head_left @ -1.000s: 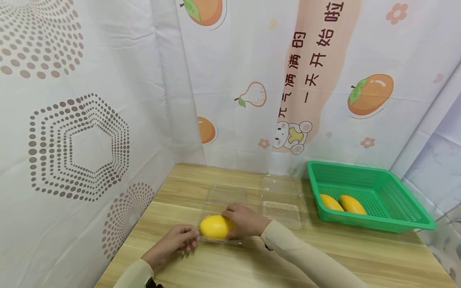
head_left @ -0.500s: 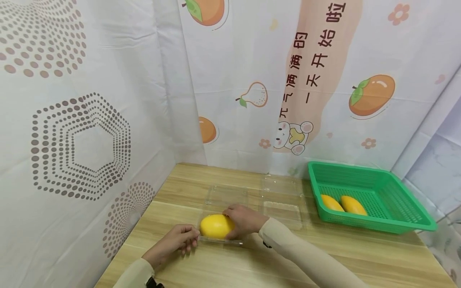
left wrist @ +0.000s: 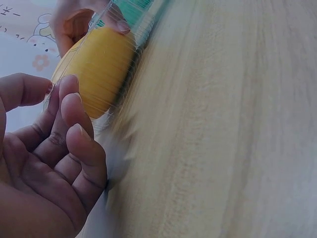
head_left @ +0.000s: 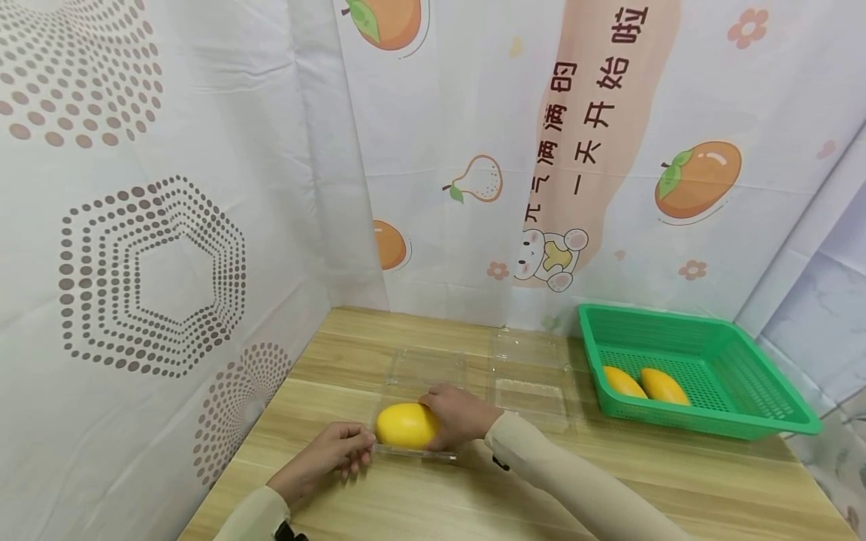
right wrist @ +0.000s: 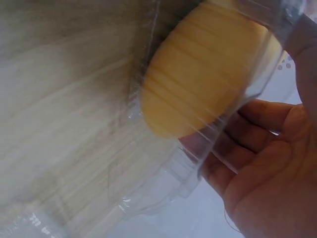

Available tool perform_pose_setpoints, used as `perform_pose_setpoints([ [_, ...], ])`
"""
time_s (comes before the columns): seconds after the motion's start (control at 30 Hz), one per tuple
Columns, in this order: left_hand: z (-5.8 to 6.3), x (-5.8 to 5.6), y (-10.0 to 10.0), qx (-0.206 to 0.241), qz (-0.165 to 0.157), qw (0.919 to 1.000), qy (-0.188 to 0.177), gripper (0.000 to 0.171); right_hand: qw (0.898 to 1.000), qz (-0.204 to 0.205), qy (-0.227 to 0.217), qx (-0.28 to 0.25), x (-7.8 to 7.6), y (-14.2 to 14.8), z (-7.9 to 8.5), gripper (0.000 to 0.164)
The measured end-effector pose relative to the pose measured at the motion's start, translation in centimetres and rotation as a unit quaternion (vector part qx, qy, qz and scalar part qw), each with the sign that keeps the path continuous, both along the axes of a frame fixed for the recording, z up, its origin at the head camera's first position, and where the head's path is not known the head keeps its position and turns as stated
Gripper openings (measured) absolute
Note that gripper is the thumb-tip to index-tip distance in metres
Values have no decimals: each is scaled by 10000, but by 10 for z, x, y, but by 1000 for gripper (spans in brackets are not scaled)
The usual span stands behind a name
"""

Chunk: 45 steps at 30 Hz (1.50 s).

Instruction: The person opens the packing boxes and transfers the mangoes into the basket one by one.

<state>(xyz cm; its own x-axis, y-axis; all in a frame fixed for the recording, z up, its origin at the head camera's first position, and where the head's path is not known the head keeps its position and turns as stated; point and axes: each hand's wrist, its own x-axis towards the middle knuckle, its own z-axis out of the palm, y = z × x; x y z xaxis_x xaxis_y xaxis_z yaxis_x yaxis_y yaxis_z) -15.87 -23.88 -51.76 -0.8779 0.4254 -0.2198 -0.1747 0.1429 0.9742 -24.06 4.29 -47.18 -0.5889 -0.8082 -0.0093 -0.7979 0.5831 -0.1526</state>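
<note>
A yellow mango (head_left: 406, 426) lies lengthwise in the near half of a clear plastic clamshell box (head_left: 428, 366), whose lid is folded back. My right hand (head_left: 460, 415) grips the mango's right end, thumb at the near side and fingers at the far side. Through the box's clear wall, the right wrist view shows the mango (right wrist: 198, 74) beside the right hand (right wrist: 272, 158). My left hand (head_left: 331, 454) pinches the box's near left corner between thumb and forefinger. In the left wrist view, the other fingers of this left hand (left wrist: 54, 144) curl loosely below the rim.
A second clear clamshell box (head_left: 531, 394) lies with its lid back, right of the first. Farther right stands a green plastic basket (head_left: 710, 424) with two mangoes (head_left: 663, 385) inside. Printed curtains (head_left: 433, 248) hang behind and left of the wooden table (head_left: 419, 503).
</note>
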Motion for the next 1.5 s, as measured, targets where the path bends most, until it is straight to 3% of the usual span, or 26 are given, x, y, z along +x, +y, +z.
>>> perform_pose_setpoints([
  [0.43, 2, 2, 2, 14, 25, 10000, 65, 38, 9990, -51, 129, -435, -1, 9, -2, 76],
  [0.93, 1, 2, 2, -30, 52, 10000, 42, 39, 9959, -168, 134, -881, 3, 19, 22, 81],
  [1.5, -3, 1, 2, 14, 64, 10000, 5, 37, 9919, -365, 195, -1198, 0, 33, 36, 80],
])
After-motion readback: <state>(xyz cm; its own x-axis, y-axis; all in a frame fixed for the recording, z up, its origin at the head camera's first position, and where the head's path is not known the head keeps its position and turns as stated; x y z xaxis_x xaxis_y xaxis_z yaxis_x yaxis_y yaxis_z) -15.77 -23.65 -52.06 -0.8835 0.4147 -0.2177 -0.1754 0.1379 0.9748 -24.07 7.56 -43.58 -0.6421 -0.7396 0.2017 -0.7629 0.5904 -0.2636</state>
